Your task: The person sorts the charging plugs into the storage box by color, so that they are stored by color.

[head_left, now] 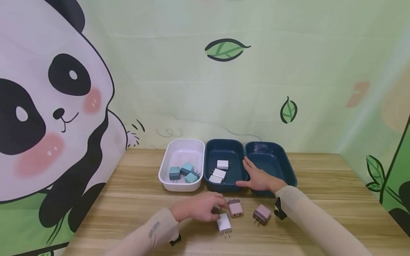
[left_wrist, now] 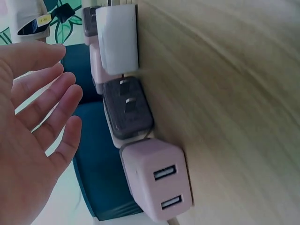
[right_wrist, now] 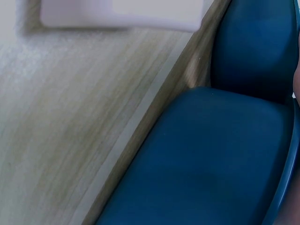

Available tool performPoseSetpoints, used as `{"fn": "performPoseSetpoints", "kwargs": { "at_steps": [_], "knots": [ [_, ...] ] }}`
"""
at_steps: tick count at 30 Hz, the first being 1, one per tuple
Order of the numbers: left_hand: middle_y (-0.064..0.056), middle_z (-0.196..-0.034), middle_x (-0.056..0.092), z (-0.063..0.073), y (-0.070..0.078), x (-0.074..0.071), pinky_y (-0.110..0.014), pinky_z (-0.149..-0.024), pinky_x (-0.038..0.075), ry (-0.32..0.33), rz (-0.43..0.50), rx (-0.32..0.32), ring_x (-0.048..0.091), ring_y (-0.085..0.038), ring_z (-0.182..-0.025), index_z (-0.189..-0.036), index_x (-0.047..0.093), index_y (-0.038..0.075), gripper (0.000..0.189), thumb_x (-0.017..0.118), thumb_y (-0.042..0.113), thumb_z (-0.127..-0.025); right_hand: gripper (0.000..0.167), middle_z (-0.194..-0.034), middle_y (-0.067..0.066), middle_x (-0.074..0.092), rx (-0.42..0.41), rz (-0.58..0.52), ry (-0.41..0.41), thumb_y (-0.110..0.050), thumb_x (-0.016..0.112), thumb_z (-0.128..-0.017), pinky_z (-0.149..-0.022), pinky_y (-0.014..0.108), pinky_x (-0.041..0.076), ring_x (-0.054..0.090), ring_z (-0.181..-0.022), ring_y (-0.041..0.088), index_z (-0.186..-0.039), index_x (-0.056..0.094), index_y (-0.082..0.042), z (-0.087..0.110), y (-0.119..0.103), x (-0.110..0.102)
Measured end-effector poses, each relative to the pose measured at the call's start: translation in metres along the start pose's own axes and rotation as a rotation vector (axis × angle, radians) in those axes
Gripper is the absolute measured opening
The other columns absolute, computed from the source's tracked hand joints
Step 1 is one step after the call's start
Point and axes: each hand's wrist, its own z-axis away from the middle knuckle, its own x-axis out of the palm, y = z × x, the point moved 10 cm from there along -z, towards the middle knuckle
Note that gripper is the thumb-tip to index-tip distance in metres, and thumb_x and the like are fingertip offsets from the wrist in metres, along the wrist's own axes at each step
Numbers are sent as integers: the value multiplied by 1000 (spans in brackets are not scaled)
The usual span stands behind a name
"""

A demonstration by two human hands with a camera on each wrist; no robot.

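Note:
My left hand (head_left: 202,207) hovers close over the plug chargers on the table, its fingers loosely bent and apart from them in the left wrist view. Partly hidden under its fingertips is a pink-and-dark charger (left_wrist: 129,110). A white charger (head_left: 224,224) lies just in front of it. Another pink charger (head_left: 235,208) lies right of the fingertips, and a third pink one (head_left: 262,214) farther right. My right hand (head_left: 258,177), fingers extended and thumb spread, rests at the adjoining rims of the middle blue box (head_left: 209,147) and the right blue box (head_left: 285,156).
On the left a white box (head_left: 166,153) holds several teal chargers (head_left: 187,168). Inside the middle blue box lie 3 white chargers (head_left: 222,164). The boxes stand side by side at the wooden table's (head_left: 128,199) back, before a panda-printed cloth (head_left: 179,89).

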Motion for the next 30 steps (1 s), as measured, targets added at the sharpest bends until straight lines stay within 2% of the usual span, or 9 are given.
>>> {"fn": "performPoseSetpoints", "kwargs": {
  "at_steps": [7, 16, 30],
  "knots": [
    [6, -116, 60, 1, 6, 9, -22, -90, 43, -36, 18, 12, 54, -5, -102, -118, 64, 15, 35, 68, 13, -83, 105, -158, 10, -5, 7, 2, 1, -62, 61, -81, -106, 57, 24, 19, -138, 41, -151, 7, -4, 0, 1, 0],
    [6, -116, 59, 0, 15, 18, -22, -96, 39, -21, -68, 69, 52, -5, -108, -114, 65, 16, 39, 72, 8, -77, 105, -158, 11, -6, 5, -2, -8, -61, 61, -82, -105, 57, 24, 19, -137, 42, -151, 6, -3, 2, -2, -1],
    [10, -120, 56, -2, 11, 29, -28, -98, 38, -91, -95, 21, 48, -7, -111, -117, 64, 24, 45, 74, 11, -75, 104, -158, 9, -6, 7, -6, -4, -60, 61, -82, -106, 57, 23, 18, -138, 41, -151, 6, -4, 2, -2, -1]
  ]
}}
